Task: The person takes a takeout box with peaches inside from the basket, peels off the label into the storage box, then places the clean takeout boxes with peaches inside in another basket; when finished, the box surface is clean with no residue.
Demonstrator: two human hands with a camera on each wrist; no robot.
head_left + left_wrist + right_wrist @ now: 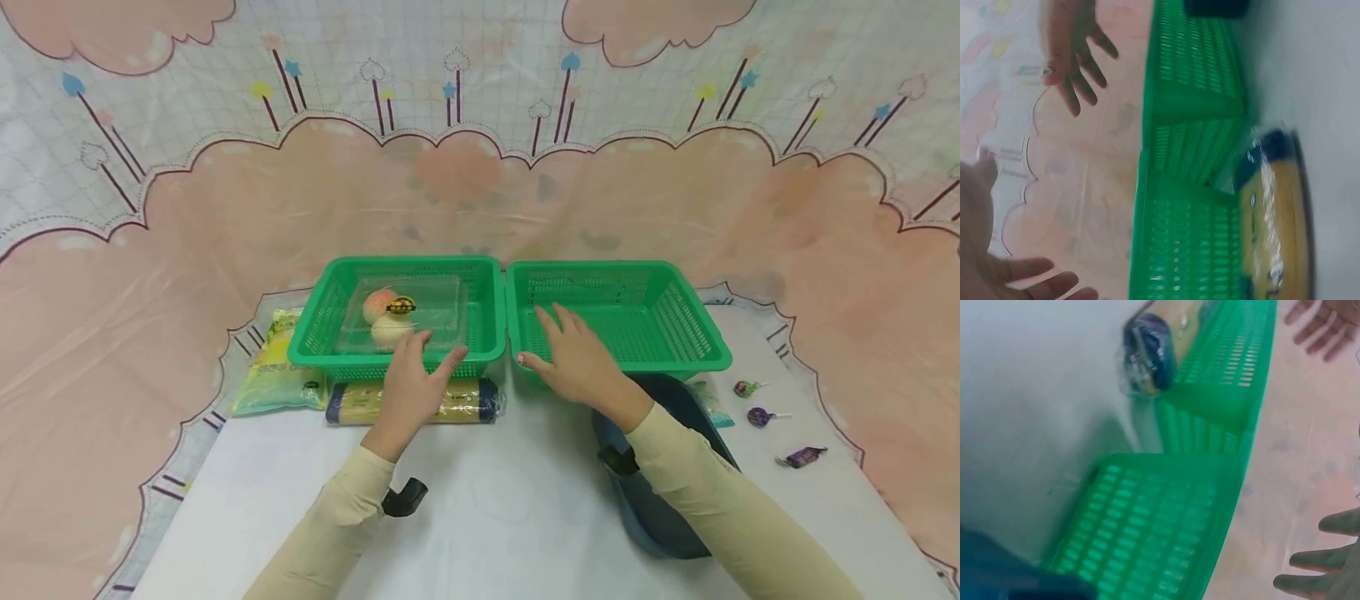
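Two green slotted baskets stand side by side. The left basket (480,329) holds a clear plastic box (435,308) with two peach-like fruits (378,304) inside. The right basket (697,333) has nothing in it. My left hand (438,348) hovers over the left basket's front rim, fingers straight, holding nothing. My right hand (551,342) is spread above the right basket's front left corner, also holding nothing. In the left wrist view, the right hand (1069,56) and the left fingers (1022,275) show in the air beside the baskets (1191,187).
A yellow noodle pack with dark blue ends (465,402) lies just before the left basket. A yellow-green bag (277,367) sits at its left. A dark blue container (660,517) is under my right forearm. Wrapped sweets (761,417) lie at the right.
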